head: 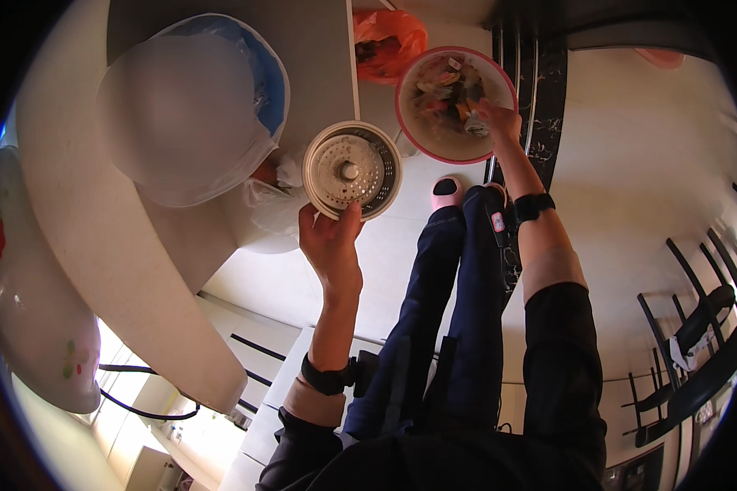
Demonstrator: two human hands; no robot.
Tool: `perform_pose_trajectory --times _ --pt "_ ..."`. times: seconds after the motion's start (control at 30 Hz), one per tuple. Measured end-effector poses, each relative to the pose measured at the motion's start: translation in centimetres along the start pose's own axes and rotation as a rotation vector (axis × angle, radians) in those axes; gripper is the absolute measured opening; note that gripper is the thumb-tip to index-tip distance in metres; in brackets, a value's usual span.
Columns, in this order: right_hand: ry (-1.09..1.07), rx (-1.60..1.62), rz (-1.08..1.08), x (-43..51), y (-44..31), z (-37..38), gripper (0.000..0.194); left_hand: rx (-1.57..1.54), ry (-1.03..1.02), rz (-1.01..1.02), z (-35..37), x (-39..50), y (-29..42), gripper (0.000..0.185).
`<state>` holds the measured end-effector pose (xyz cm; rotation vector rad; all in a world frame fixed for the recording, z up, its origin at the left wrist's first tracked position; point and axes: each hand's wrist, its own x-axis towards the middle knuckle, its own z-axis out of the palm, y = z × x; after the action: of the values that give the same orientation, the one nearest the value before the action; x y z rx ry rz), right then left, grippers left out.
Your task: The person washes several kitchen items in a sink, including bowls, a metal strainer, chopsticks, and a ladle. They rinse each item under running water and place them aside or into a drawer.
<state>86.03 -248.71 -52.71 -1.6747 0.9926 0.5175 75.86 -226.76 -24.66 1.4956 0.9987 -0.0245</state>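
Observation:
In my left hand (335,239) is a round metal sink strainer basket (351,170), gripped by its near rim with the perforated inside and centre knob facing up. To its upper right stands a pale bin with a pink rim (403,132), with mixed scraps and wrappers (448,86) inside. My right hand (497,123) reaches over the bin's right rim, its fingers at a crumpled clear wrapper (476,124); whether they grip it is not clear.
A large bucket (285,80) lined with blue plastic, topped by a round whitish cover (178,116), stands at upper left. An orange plastic bag (399,30) lies behind the bin. Clear plastic bags (276,208) lie left of the strainer. Black chairs (691,362) stand far right.

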Motion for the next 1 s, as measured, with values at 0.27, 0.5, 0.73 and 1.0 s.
perform_pose_trajectory --times 0.27,0.5,0.73,1.0 --pt "-0.028 0.043 -0.100 -1.3 -1.2 0.6 0.032 -0.072 0.003 -0.004 0.2 -1.1 0.0 0.038" --pt "0.258 -0.183 -0.350 -1.1 1.1 4.2 0.041 -0.096 -0.040 0.010 1.2 -1.2 0.2 0.037" --pt "-0.273 -0.491 -0.315 -3.1 -2.1 -0.4 0.052 -0.049 -0.089 0.021 2.2 -0.5 -0.6 0.037" --pt "-0.283 -0.188 -0.978 -16.7 -8.4 -4.2 0.051 0.052 -0.096 0.056 3.9 0.7 -0.6 0.034"
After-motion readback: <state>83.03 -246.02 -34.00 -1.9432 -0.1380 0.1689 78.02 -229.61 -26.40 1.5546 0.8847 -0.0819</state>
